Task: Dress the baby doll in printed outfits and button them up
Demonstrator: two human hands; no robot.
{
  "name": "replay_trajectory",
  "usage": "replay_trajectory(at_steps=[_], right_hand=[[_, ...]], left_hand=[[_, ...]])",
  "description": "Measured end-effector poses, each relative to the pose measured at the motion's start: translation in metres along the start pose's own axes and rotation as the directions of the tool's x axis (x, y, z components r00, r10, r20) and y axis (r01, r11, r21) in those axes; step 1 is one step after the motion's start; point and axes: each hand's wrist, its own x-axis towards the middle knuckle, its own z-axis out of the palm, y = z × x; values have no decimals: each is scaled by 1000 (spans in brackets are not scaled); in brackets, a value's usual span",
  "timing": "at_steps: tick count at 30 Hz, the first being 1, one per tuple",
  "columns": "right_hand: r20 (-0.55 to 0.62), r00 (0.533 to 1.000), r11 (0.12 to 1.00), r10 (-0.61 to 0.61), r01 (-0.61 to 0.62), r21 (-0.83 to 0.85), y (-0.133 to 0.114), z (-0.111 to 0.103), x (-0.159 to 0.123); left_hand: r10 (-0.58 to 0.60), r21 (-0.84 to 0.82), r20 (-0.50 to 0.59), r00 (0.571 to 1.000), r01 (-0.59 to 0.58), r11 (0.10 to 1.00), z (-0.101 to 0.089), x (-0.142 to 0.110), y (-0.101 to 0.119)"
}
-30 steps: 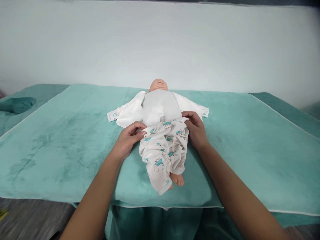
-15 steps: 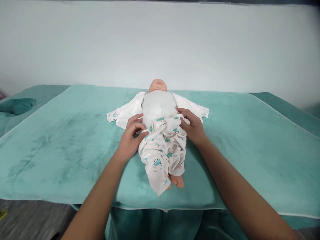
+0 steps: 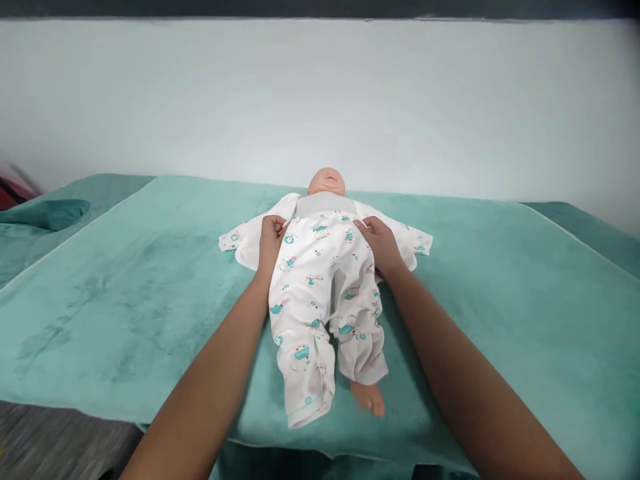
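A baby doll [image 3: 327, 181] lies on its back, head away from me, on the teal cover. White printed trousers [image 3: 310, 280] cover its legs, with the waistband drawn up over the belly. My left hand [image 3: 273, 235] pinches the waistband at the doll's left-of-picture side. On the opposite side my right hand [image 3: 379, 241] grips the waistband too. A white jacket [image 3: 250, 250] lies spread open under the doll, its sleeves out to both sides. One bare foot [image 3: 368, 398] shows below the right-hand trouser leg; the other is hidden in the cloth.
The teal cover [image 3: 150, 300] spreads to both sides over the table, its front edge close to me. A pale wall [image 3: 320, 93] rises behind. Folded teal cloth [image 3: 45, 215] and a red item [image 3: 11, 193] are at the far left.
The trousers have been pulled up from the hips over the belly and their legs are straighter. Both hands have moved up with the waistband. The view has tilted slightly.
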Motion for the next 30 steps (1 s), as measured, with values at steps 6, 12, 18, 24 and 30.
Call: replay_trajectory(at_steps=[6,12,18,24,30], right_hand=[[11,1000,999,19,-19,26,6,-1,-2],[-3,995,976,-102,100,-193,-2,-5,0],[180,977,978,116,-81,-192,-2,-18,-2],[357,903,968,239,-251,-14,0,-30,-3],[517,804,920,294,-384,73,3,-35,-7]], left_hand=[[-109,92,165,980,94,991,-9,-1,-4],[-79,160,178,981,50,986,-11,2,-2],[-204,131,256,945,175,976,-17,-8,8],[-339,43,457,822,360,932,-29,-17,20],[-382,-93,544,747,506,858,-28,-22,20]])
